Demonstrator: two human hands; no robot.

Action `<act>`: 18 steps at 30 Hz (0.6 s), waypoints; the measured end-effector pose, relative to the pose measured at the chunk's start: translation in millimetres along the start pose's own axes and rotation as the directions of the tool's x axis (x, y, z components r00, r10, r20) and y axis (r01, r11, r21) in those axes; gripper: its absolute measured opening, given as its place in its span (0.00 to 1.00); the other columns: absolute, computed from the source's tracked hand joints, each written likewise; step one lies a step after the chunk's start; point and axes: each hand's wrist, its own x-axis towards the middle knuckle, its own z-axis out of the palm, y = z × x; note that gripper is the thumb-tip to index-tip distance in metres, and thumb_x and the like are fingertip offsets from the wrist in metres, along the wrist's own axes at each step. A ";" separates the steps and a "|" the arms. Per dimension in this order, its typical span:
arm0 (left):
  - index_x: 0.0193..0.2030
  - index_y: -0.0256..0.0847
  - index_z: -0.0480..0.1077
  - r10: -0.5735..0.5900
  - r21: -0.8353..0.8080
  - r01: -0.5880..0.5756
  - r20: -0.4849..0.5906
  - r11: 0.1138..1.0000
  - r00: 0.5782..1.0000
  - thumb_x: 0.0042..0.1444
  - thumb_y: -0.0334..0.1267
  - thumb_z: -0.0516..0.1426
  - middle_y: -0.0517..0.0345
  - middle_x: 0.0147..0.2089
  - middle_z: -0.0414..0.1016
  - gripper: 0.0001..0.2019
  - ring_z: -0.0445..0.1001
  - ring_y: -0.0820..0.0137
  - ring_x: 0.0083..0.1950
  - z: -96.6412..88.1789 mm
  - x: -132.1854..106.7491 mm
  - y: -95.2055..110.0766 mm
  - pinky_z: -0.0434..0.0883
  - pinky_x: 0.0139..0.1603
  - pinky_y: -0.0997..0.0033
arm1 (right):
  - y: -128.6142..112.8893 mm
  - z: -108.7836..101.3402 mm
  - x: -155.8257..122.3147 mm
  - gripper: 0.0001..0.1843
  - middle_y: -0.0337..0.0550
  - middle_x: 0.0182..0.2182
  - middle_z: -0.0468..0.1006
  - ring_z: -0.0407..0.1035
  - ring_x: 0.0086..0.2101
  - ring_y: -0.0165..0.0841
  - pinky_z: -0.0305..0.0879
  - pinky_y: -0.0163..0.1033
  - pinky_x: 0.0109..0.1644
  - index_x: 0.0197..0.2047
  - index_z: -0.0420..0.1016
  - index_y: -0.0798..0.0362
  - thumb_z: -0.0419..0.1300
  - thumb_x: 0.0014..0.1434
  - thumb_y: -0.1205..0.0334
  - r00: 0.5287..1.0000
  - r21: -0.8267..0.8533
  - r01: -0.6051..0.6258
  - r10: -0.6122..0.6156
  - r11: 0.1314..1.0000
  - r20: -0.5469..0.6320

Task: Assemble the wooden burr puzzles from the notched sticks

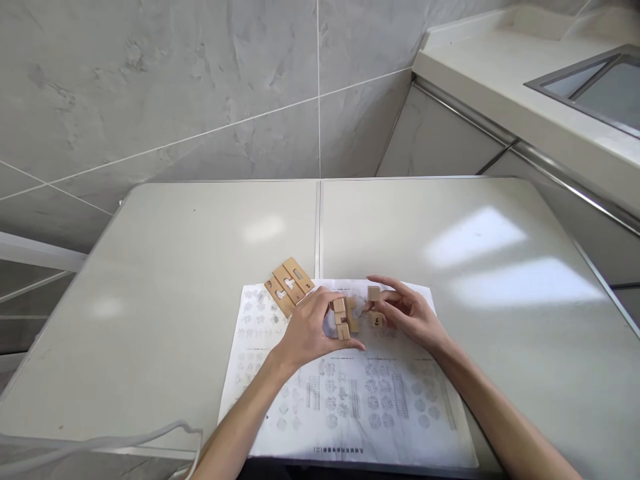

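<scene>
Looking partway there, I'd guess: left hand curls loosely around some notched wooden blocks over the printed sheet, right hand fingertip-pinches a piece marked 3, and three flat numbered pieces sit unused.

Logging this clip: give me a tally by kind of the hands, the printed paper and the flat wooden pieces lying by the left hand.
Hands: 2, left hand and right hand
Printed sheet: 1
Flat wooden pieces: 3
Total: 6
Held wooden pieces overlap, so they are left out.
</scene>
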 end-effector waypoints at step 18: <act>0.60 0.48 0.66 -0.040 -0.073 0.049 0.111 0.996 0.993 0.46 0.64 0.74 0.54 0.50 0.78 0.40 0.80 0.60 0.46 -0.5 2.5 5.2 0.78 0.46 0.60 | 0.0 11.9 -5.6 0.20 0.39 0.29 0.75 0.65 0.25 0.31 0.59 0.36 0.28 0.42 0.76 0.50 0.64 0.70 0.41 0.993 -0.066 0.054 -0.047 0.996 0.111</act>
